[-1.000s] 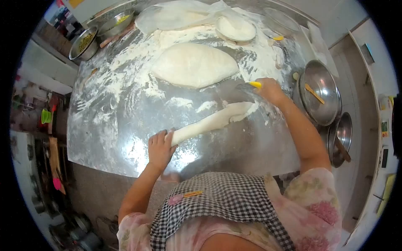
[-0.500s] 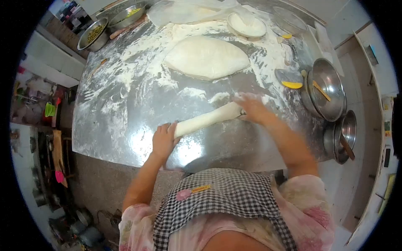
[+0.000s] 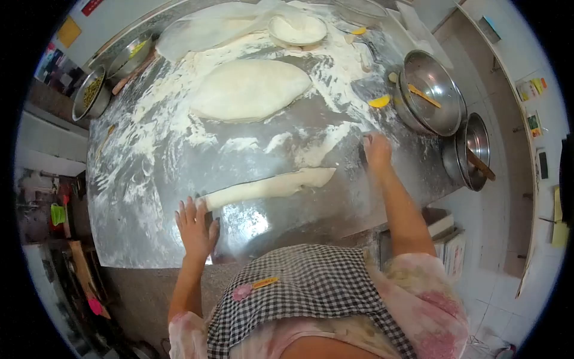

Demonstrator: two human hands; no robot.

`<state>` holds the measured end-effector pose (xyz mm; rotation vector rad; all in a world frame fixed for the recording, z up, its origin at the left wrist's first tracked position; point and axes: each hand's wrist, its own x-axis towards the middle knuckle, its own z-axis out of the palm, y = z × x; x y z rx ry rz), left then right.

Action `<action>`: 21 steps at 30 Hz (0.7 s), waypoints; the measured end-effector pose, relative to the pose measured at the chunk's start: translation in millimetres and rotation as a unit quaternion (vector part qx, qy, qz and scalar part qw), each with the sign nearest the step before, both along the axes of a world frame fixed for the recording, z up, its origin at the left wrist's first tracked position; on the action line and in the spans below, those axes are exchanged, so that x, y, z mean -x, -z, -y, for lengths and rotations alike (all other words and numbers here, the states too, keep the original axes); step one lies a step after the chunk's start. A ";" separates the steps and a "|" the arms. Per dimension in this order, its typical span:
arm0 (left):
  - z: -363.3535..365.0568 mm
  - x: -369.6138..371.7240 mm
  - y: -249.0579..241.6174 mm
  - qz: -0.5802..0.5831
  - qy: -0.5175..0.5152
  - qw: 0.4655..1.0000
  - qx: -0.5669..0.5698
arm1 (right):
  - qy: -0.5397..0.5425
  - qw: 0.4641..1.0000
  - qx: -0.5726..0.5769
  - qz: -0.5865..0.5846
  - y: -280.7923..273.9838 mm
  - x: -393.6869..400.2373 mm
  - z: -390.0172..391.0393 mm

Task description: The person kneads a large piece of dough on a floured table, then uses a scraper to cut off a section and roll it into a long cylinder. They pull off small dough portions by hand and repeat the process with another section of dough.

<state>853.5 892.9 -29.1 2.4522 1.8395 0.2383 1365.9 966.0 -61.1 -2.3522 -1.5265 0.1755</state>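
A long roll of white dough [image 3: 269,188] lies slantwise across the metal table, its right end flatter and slightly bent. My left hand [image 3: 196,232] is open at the roll's left end, fingers spread on the tabletop, the fingertips touching or very near the dough. Beyond the roll's right end, apart from it, my right hand [image 3: 376,151] rests low over the floury surface with its fingers curled closed. A dark edge shows beside those fingers, but what they hold is hidden. Farther back lies a large, flat, oval sheet of dough [image 3: 251,90].
Flour covers much of the metal table [image 3: 137,227]. At the back stands a bowl of flour [image 3: 297,30] beside a translucent sheet [image 3: 203,30]. Nested steel bowls [image 3: 430,90] and a yellow-edged scraper [image 3: 378,102] are at right. A bowl of green filling [image 3: 91,93] stands at left.
My right hand has left the dough roll's right end and moved right. My left hand has opened out at the other end. The view has shifted, and the roll's right end now looks flatter.
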 end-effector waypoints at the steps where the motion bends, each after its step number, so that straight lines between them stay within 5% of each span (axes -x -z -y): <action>1: 1.7 -5.5 0.7 0.011 0.007 1.000 0.002 | 0.011 1.000 0.021 0.002 -1.5 -7.9 -6.8; 5: 2.0 -18.5 0.5 0.039 0.029 0.999 0.000 | -0.033 0.991 -0.024 0.127 34.3 -25.8 -15.3; 8: 2.1 -15.0 4.2 0.046 0.032 0.998 -0.011 | -0.031 0.987 0.070 0.141 31.6 -23.6 -19.4; 14: -2.2 -20.6 12.0 0.091 0.077 0.992 -0.033 | 0.029 0.979 -0.199 0.032 -96.7 -88.5 -10.9; 15: -2.0 -20.2 12.9 0.096 0.094 0.990 -0.043 | 0.036 0.950 -0.225 0.215 -107.3 -93.0 -10.9; 18: -8.0 -46.3 2.9 0.080 0.101 0.992 0.010 | -0.122 0.921 -0.277 0.247 -109.8 -24.2 -16.1; 21: -7.5 -67.9 11.7 0.077 0.151 0.985 0.011 | -0.260 0.963 -0.065 0.032 -52.1 108.7 25.1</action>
